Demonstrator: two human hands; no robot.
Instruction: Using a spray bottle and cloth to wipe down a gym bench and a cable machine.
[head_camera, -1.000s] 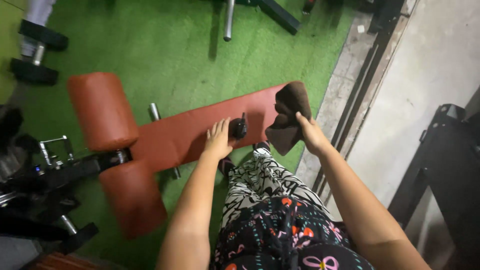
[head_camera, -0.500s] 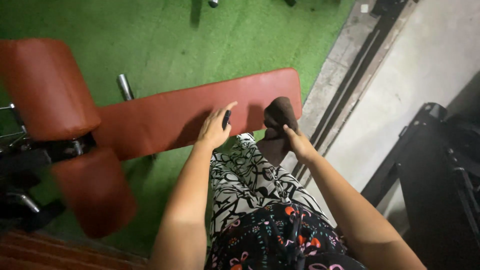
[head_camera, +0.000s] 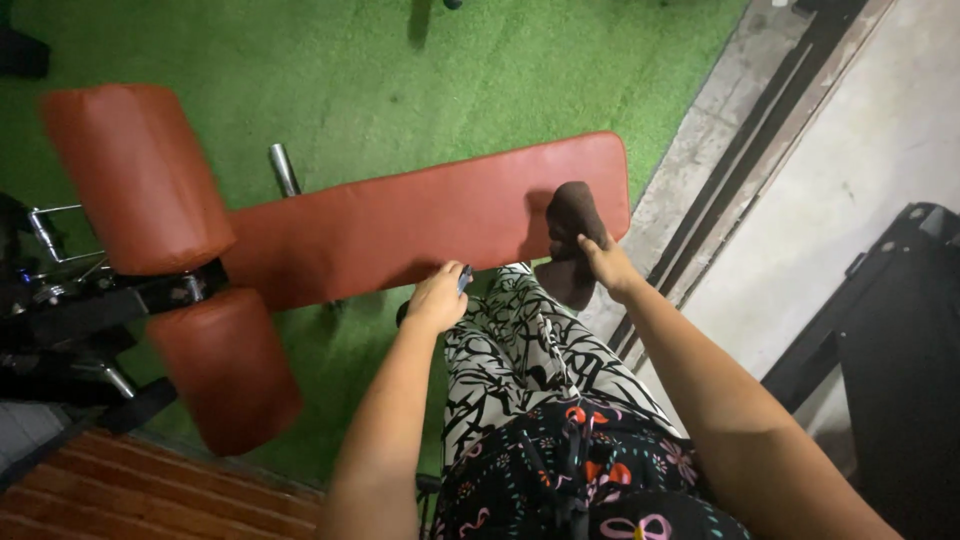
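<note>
Cloth (head_camera: 572, 225) on bench (head_camera: 420, 225) — rollers (head_camera: 140, 180) left.

No packages, labels, signs or screens are shown in the view. None is seen on or around the red padded bench (head_camera: 420, 225), neither on its pad, beside its roller cushions, nor on the green turf next to it.

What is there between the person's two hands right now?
In the head view, between the left hand holding a small dark object and the right hand gripping the brown cloth lie the red bench pad's near edge and the patterned trouser leg.
</note>
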